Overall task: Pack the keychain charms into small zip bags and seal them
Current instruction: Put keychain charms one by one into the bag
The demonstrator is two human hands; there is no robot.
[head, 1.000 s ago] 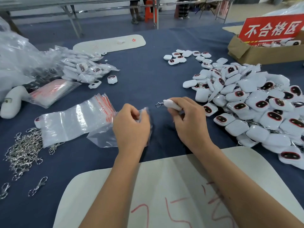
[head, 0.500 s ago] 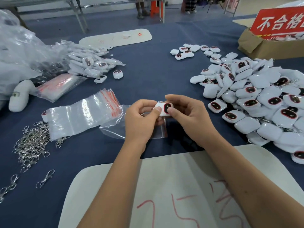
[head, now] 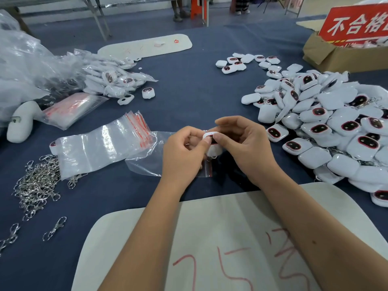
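Two hands meeting mid-table, just past a white board [head: 210, 238] w/ red scrawl at the near edge. Left hand [head: 184, 152] w/ fingers curled, thumb pressing on one white charm [head: 210, 135]; same hand seems to pin a clear zip bag [head: 147, 156] underneath, red seal strip showing just below the wrist. Right hand [head: 245, 148] pinching the same charm from the other side, remaining fingers loosely bent above. Charm sits at or partly inside the bag mouth – can't tell how deep, fingers hide it. Step in hand, prob.: feeding charm into bag. Next calls for pushing charm + its clasp fully below the strip, then running the seal shut end to end. Left of the hands: stack of empty zip bags [head: 100, 150], then a heap of loose metal clasps [head: 37, 185]. Right: big pile of unpacked charms [head: 327, 127], so lots left to do. Farther left: bagged charms [head: 113, 80] spilling from a large plastic sack. Far right: cardboard box [head: 340, 55] w/ red sign.
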